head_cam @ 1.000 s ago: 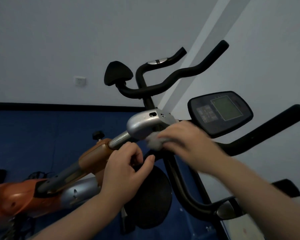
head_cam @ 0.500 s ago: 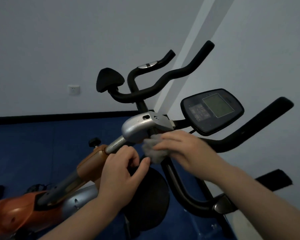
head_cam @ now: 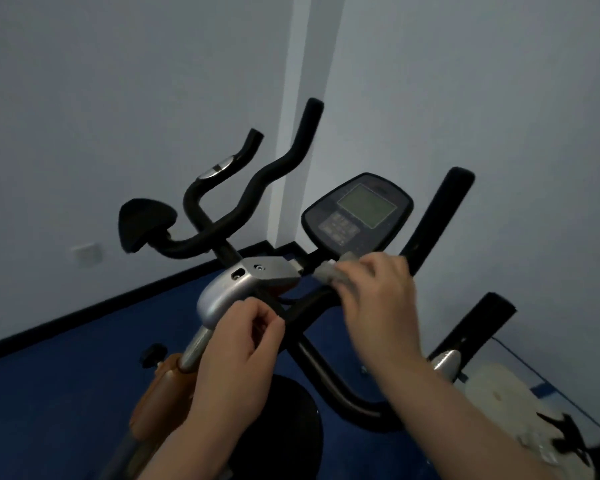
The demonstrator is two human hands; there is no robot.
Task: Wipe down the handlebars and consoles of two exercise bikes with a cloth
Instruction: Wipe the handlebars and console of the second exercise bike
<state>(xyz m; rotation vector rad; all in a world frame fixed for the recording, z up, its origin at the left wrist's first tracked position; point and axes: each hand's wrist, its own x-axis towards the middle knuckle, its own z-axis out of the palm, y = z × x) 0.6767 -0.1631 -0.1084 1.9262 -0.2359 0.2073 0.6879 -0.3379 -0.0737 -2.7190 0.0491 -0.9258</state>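
My right hand (head_cam: 378,303) presses a crumpled grey cloth (head_cam: 329,273) against the black bar just under the near bike's console (head_cam: 357,214), a dark oval panel with a pale screen. My left hand (head_cam: 239,344) is closed around the black handlebar (head_cam: 323,372) next to the silver stem cover (head_cam: 229,292). The handlebar's right grip (head_cam: 437,220) rises behind my right hand. A second bike's black handlebars (head_cam: 257,188) stand farther back, with a silver sensor patch on the left grip.
An orange frame post (head_cam: 163,396) runs down to the lower left over blue floor (head_cam: 56,382). A black round pad (head_cam: 284,427) hangs below my hands. White walls meet in a corner behind the bikes. A pale machine cover (head_cam: 499,393) sits at lower right.
My right hand slid the cloth rightward from the silver stem cover to the bar below the console. The view tilted, so the bikes look more upright. My left hand kept its grip.
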